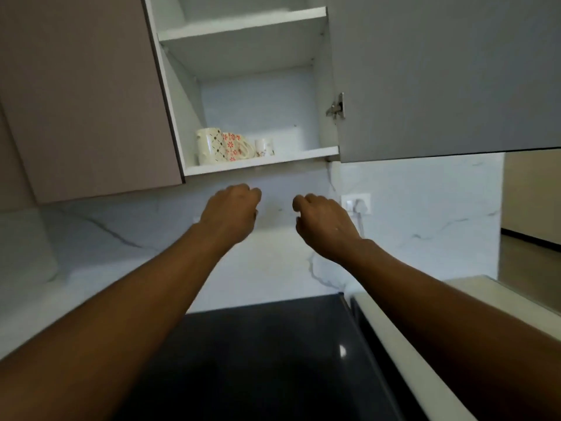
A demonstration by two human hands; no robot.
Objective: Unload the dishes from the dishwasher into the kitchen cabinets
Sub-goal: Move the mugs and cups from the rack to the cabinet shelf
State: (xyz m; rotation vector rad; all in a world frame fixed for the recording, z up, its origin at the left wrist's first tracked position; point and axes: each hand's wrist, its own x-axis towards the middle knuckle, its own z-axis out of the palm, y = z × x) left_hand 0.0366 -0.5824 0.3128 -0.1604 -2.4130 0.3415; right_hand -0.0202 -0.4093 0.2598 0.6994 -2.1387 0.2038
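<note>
Both of your arms reach up and forward under the open wall cabinet [258, 101], and neither hand carries anything. Your left hand [232, 209] hangs just below the front edge of the bottom shelf [297, 156], its fingers curled loosely downward with nothing between them; your right hand [324, 221] sits beside it, a little lower and apart from it, knuckles up and fingers likewise loosely curled round nothing. Both hands are seen from the back, so how the fingertips lie cannot be told exactly. On the bottom shelf, at its left end against the cabinet's left wall, stands a cream mug with a dark diamond pattern [209, 148]; touching it on the right is a mug with red flowers [235, 145], its handle turned toward the right; a small white cup [264, 147] stands just beside that, nearer the middle of the shelf. The right part of that shelf and the upper shelf [243, 31] show only white board. The cabinet door [440, 74] is swung open to the right, with its metal hinge [336, 107] visible on the inner edge. To the left hangs a closed brownish cabinet door [85, 95]. Behind your hands runs the white marbled backsplash [409, 214], with a wall socket [356, 203] holding a plug just right of your right hand. Below your forearms lies a glossy black countertop [258, 354].
</note>
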